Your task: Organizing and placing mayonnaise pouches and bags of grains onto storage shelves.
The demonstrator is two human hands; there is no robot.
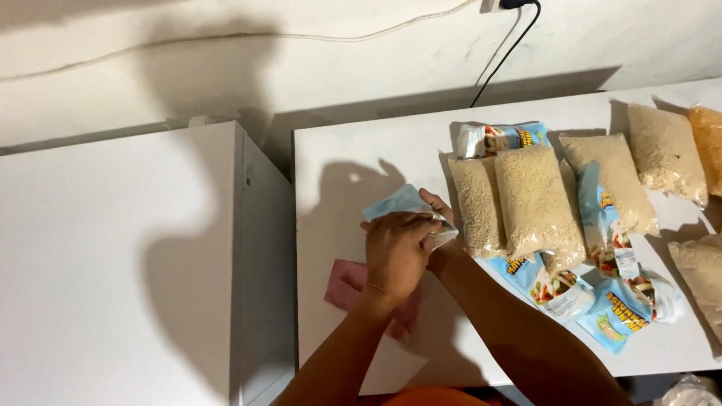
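Currently a light blue printed plastic pouch (402,204) is held flat on the white tabletop (338,162), left of the row of clear crumb-filled bags (535,201); the left hand (395,252) is pressed over it with fingers together, and the right hand (436,207) is mostly hidden beneath, so its finger state cannot be told. Judged step: folding or flattening the pouch. A pink cloth (347,284) is seen under the left wrist.

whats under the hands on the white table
A light blue printed pouch held by both, left hand on top, right hand mostly covered. A pink cloth lies beneath the wrist; its middle is hidden.
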